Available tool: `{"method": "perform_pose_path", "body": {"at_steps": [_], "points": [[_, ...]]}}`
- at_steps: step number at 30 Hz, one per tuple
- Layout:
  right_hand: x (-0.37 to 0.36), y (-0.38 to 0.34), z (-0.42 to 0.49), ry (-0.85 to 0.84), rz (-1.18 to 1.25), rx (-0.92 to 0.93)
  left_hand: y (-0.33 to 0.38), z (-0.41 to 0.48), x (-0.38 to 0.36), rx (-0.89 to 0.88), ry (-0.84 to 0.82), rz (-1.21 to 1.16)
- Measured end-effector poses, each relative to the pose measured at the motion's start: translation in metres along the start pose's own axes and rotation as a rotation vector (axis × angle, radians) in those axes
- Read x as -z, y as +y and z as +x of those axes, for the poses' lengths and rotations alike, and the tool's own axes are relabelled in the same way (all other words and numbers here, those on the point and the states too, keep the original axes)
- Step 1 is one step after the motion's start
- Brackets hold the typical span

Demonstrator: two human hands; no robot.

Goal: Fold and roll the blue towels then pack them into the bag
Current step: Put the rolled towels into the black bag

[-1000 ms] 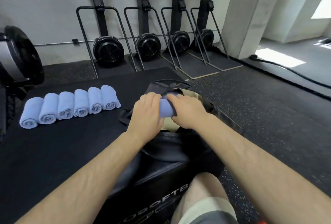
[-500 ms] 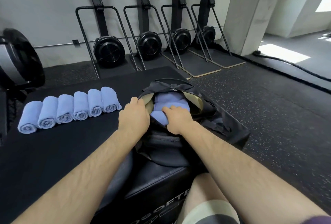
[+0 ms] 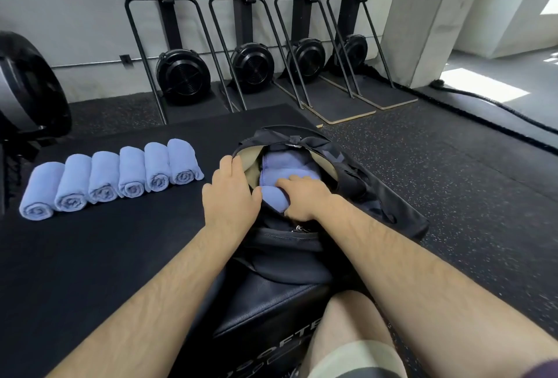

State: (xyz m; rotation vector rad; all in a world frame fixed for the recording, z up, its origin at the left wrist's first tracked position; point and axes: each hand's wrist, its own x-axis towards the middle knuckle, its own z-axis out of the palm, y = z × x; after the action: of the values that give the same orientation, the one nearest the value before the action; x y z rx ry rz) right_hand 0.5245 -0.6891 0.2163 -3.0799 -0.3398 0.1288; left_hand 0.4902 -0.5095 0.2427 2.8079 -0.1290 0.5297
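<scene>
Rolled towel (image 3: 273,201) no longer held up over the bag (image 3: 356,184) in both hands like a second ago, now down inside the opening, tucked in front of the packed towel (image 3: 287,166) already in there. Left hand (image 3: 231,196) off the roll completely, shifted over to the bag's left rim, fingers hooked on the edge and pulling the mouth open wider. Right hand (image 3: 305,196) lower than before, on top of the roll, fingers curled over it and pressing it in. Tan lining showing a lot more now, same for the packed blue stuff underneath.
</scene>
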Motion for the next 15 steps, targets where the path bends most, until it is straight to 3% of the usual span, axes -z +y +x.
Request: {"method": "perform_pose_path", "body": {"at_steps": [3, 5, 8, 15], "points": [[-0.001, 0.003, 0.000, 0.106, -0.030, 0.002, -0.001, -0.006, -0.003, -0.127, 0.109, 0.103], [-0.003, 0.007, 0.001, 0.139, -0.086, -0.021, 0.001, -0.012, -0.008, -0.318, 0.161, 0.109], [0.005, 0.011, 0.005, 0.013, -0.100, -0.121, 0.008, -0.020, -0.017, -0.534, 0.069, 0.078], [0.027, 0.010, 0.016, -0.244, -0.095, -0.228, 0.006, -0.018, -0.024, -0.499, -0.150, 0.126]]}}
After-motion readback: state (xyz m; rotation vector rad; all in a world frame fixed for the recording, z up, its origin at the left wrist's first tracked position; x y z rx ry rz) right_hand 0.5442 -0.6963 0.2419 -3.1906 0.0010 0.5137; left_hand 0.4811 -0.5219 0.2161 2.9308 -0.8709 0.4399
